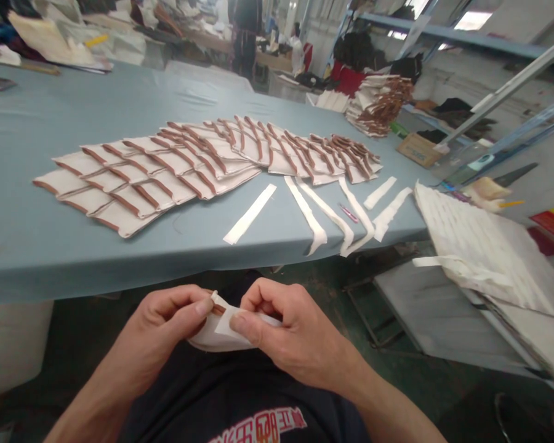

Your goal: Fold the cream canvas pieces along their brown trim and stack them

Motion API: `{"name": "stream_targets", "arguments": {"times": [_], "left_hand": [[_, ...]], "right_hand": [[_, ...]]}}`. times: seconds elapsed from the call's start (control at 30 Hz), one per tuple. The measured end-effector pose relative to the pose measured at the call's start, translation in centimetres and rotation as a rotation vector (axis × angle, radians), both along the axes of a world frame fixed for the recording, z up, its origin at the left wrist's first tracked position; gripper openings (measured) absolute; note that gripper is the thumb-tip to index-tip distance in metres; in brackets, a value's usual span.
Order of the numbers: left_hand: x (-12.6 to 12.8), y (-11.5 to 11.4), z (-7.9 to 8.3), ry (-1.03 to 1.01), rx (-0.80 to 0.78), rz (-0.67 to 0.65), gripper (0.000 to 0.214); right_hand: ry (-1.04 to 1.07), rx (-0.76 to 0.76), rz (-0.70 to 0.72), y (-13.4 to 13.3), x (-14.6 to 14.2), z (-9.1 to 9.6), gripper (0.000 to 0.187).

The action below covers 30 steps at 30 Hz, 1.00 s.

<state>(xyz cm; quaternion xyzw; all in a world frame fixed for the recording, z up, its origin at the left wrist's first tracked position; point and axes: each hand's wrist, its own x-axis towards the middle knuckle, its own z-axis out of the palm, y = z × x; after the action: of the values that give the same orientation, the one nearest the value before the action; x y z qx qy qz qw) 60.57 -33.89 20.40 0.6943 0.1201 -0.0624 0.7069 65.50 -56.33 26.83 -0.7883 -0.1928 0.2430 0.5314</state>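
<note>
Close to my body, in front of the table edge, both hands grip a white fabric piece [226, 339] with a brown edge. My left hand [178, 317] pinches its brown-edged corner between thumb and fingers. Between the thumb and curled fingers of my right hand [286, 326] is a white strip [228, 326] lying against the piece. The fingers hide much of where strip and piece meet. On the table beyond, overlapping white pieces with brown edges [166, 169] lie fanned out in rows. Nearer me are several loose white strips [250, 214].
A blue-grey cloth covers the table [96, 264]. A small pink tool [348, 213] lies among the strips. Another stack of brown-edged pieces [381, 101] stands at the back right, near a cardboard box [418, 149]. To the right, a board [480, 246] carries white strips. A person [244, 31] stands far back.
</note>
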Motion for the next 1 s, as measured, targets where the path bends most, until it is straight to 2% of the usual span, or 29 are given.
{"name": "stream_targets", "arguments": {"times": [0.1, 0.3, 1.0], "left_hand": [[0.6, -0.2, 0.6, 0.014, -0.069, 0.001, 0.042], [0.8, -0.8, 1.8, 0.016, -0.12, -0.048, 0.049], [0.2, -0.1, 0.8, 0.03, -0.086, -0.067, 0.056]], "right_hand": [[-0.011, -0.065, -0.01, 0.3, 0.1, -0.1, 0.031], [0.001, -0.038, -0.014, 0.2, 0.1, 0.0, 0.031], [-0.022, -0.119, -0.034, 1.6, 0.1, -1.4, 0.036]]}}
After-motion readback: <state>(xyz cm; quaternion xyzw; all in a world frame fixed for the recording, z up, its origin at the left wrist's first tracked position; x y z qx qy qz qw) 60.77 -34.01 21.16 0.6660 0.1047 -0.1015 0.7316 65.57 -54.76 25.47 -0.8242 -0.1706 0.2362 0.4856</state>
